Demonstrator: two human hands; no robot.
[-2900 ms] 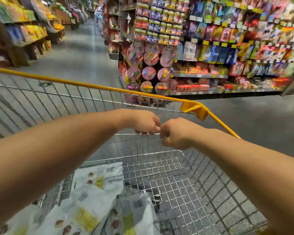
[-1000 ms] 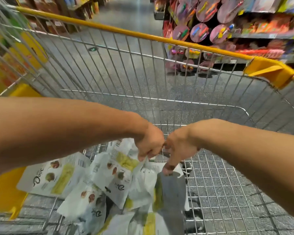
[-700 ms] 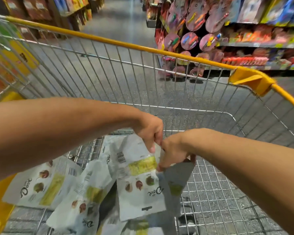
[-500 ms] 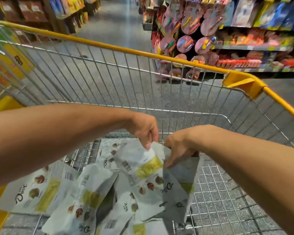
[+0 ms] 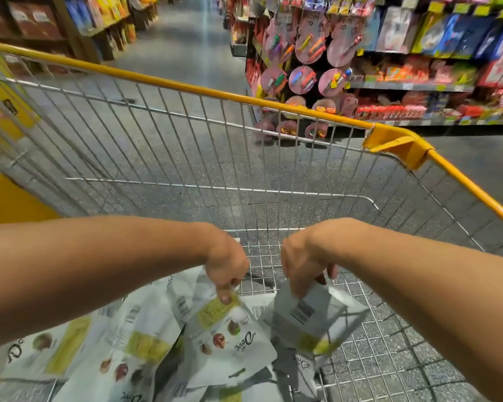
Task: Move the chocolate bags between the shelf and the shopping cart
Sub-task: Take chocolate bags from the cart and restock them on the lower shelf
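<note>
Head view: both of your hands are down in the shopping cart (image 5: 398, 145), one chocolate bag in each.

Your left hand (image 5: 225, 264) pinches the top edge of a white bag (image 5: 230, 338), fingers (image 5: 224, 295) pressed together on it so it hangs printed side up; your right hand (image 5: 302, 264) closes its fingers around the top of a second bag (image 5: 310, 317), barcode side up, just clear of the wire floor, a top-edge grip that looks meant for lifting out. Count: two bags held, at least three more lying in the heap (image 5: 105, 346) at the cart's left, the exact number hidden by overlap. The shelf (image 5: 410, 85) stands well apart, across the aisle.
</note>
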